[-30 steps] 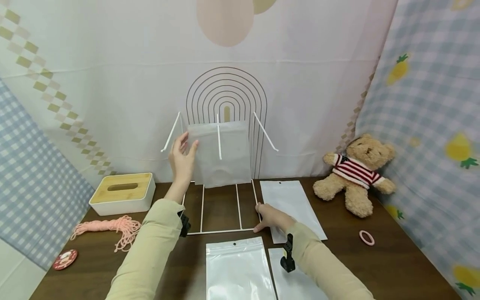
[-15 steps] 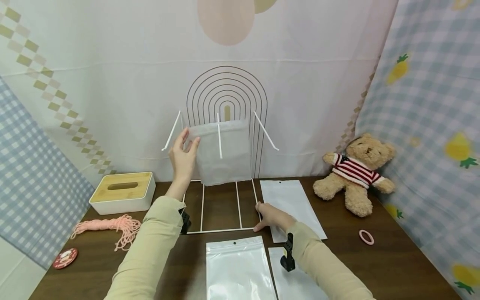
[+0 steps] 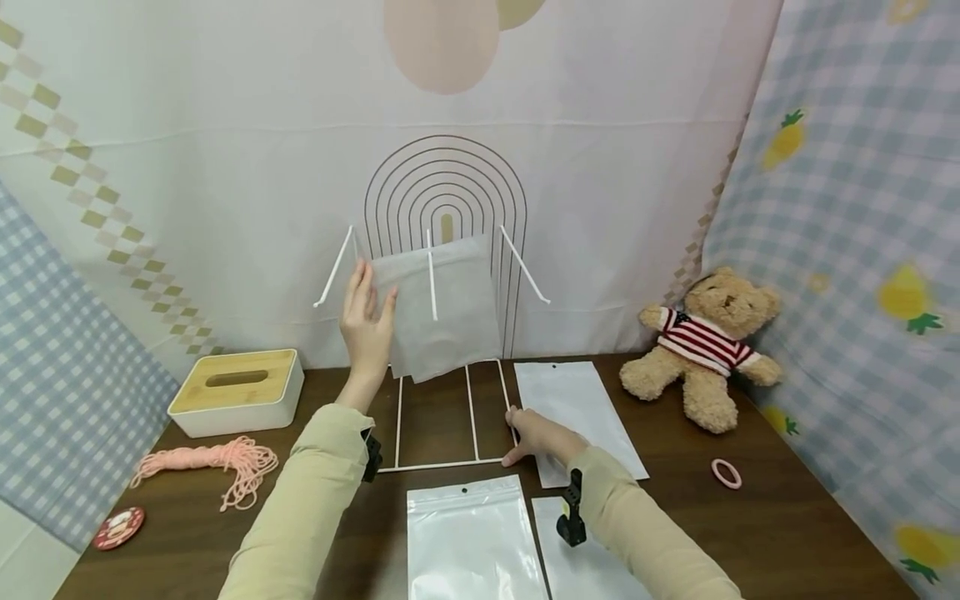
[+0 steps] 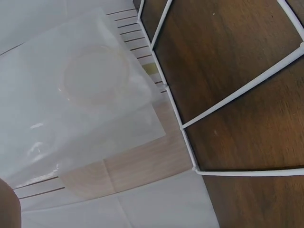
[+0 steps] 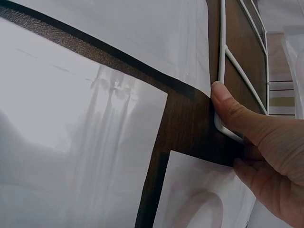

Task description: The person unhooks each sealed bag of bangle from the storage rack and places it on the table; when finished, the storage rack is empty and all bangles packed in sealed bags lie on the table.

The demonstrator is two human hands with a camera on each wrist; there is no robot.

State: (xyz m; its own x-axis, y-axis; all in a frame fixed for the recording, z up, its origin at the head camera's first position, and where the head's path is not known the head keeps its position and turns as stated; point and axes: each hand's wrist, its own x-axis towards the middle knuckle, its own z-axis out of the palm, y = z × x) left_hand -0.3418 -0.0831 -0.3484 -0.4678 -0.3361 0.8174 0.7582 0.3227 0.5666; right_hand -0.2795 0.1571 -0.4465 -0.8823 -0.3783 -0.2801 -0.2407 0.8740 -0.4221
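Frosted zip bags (image 3: 457, 325), at least two overlapping, hang from the middle prong of a white wire display rack (image 3: 450, 464). They hang tilted, with a faint ring shape showing through the plastic (image 4: 95, 76) in the left wrist view. My left hand (image 3: 367, 329) is at their left edge, fingers extended upward and thumb apart; whether the fingertips press the plastic is hidden. Low on the right, my right hand (image 3: 543, 435) holds the rack's base by its front right corner. In the right wrist view, the right thumb (image 5: 232, 107) lies against the white wire.
White zip bags lie flat in front (image 3: 472, 542), at front right (image 3: 585, 558) and right of the rack (image 3: 577, 417). A tissue box (image 3: 236, 392), pink cord (image 3: 217, 462) and red round badge (image 3: 120, 527) are left. A teddy bear (image 3: 705, 342) and pink ring (image 3: 726, 473) are right.
The hanging bags have tilted further, their right side higher. The left hand's fingers have straightened along the bags' edge. The right hand keeps its hold on the rack; the head view has shifted slightly.
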